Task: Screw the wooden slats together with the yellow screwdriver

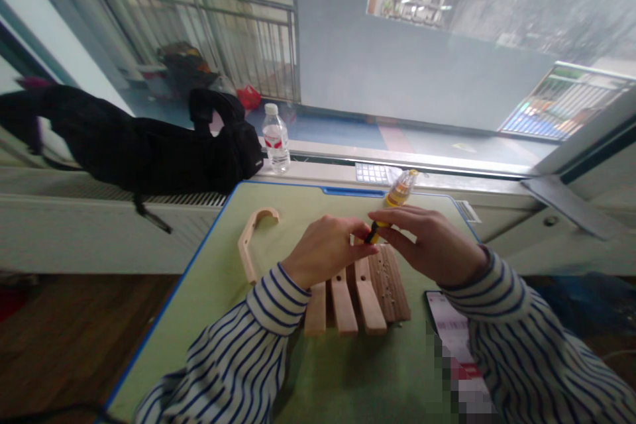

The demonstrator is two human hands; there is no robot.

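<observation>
My left hand point(325, 250) and my right hand point(431, 242) meet above a set of wooden slats point(358, 290) lying on the green table point(218, 318). Both hands pinch a small yellow-and-black tool point(372, 232) between their fingertips. The tool is mostly hidden by the fingers. A flat wooden board point(392, 281) with small marks lies to the right of the slats, under my right hand. A curved wooden piece point(251, 238) rests on the table to the left of my left hand.
A phone point(454, 344) lies by my right sleeve. A small yellow bottle point(400, 189) lies at the table's far edge. A water bottle point(276, 139) and a black bag point(144, 146) sit on the windowsill. Wooden floor lies left of the table.
</observation>
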